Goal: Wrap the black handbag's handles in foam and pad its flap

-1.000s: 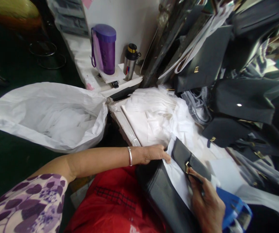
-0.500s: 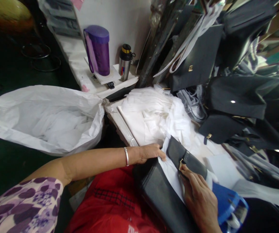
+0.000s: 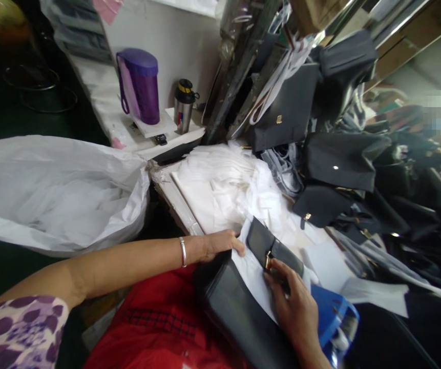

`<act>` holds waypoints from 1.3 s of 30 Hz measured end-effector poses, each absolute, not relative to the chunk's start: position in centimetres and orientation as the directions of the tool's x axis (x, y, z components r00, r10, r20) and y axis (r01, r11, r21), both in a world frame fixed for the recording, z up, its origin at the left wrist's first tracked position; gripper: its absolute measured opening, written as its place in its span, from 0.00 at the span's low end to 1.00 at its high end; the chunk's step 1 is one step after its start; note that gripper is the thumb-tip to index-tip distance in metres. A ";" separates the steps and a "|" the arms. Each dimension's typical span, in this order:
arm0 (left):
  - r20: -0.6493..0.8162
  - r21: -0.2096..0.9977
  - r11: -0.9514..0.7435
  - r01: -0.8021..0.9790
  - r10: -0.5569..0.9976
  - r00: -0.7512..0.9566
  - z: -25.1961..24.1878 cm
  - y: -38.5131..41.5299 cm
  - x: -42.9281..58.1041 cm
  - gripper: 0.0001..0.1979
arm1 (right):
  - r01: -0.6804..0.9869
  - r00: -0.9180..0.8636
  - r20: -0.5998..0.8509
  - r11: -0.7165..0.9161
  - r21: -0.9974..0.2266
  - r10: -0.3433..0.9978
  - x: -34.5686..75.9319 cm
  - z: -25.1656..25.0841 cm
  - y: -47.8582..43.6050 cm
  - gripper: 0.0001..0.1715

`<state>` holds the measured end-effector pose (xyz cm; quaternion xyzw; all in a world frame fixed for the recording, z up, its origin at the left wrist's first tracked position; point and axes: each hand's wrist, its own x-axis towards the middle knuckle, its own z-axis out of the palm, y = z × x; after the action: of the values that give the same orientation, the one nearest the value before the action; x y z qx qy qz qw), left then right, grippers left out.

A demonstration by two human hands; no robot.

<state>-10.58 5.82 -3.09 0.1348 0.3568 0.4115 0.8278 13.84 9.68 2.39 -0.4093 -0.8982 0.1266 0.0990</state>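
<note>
A black handbag (image 3: 249, 307) rests tilted on my lap against the red apron (image 3: 147, 318). White tissue paper (image 3: 254, 274) lies along its opening, under the raised flap (image 3: 262, 241). My left hand (image 3: 222, 243) is closed on the bag's upper left corner, with its thumb over the paper. At the front of the flap, my right hand (image 3: 293, 302) pinches the strap by the gold buckle (image 3: 268, 260). Its lower fingers are curled and partly hidden.
Folded white paper (image 3: 224, 179) covers the worktable. To its left stands an open white sack (image 3: 128, 225). Several black bags (image 3: 339, 159) pile up at right. A blue plastic container (image 3: 331, 312) sits beside my right hand. A purple bottle (image 3: 143, 92) and steel flask (image 3: 184, 110) stand behind.
The view has turned right, so everything sits further left in the picture. Both hands keep their holds on the bag. My right fingers have shifted slightly about the buckle.
</note>
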 end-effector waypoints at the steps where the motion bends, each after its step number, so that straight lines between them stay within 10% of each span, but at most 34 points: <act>1: -0.474 0.504 0.638 -0.582 0.768 0.431 -3.0 5.9 -10.6 0.16 | 0.703 -0.637 0.082 0.622 -0.344 0.766 14.0 2.5 9.8 0.17; 23: -0.485 0.590 0.643 -0.489 0.766 0.421 -3.1 5.7 -10.7 0.14 | 0.720 -0.194 -0.181 0.015 -0.694 0.964 14.2 3.1 10.2 0.26; 33: -0.306 0.931 0.295 0.216 0.952 0.017 2.7 4.2 -12.5 0.35 | 0.657 -0.224 -0.158 0.029 -0.754 0.962 13.9 3.0 9.9 0.21; 36: 0.008 0.652 -0.087 0.754 0.994 0.108 5.1 3.5 -11.8 0.28 | 0.618 -0.234 -0.143 0.034 -0.785 0.962 13.8 2.9 9.9 0.19; 39: 0.065 0.407 -0.432 0.805 0.893 0.446 6.4 3.8 -10.3 0.19 | 0.591 -0.240 -0.139 0.032 -0.806 0.961 13.9 2.9 10.0 0.18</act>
<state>-10.31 3.81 6.41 0.8350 0.5083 0.1364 0.1606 13.89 9.99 2.86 -0.5708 -0.6796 0.3980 0.2322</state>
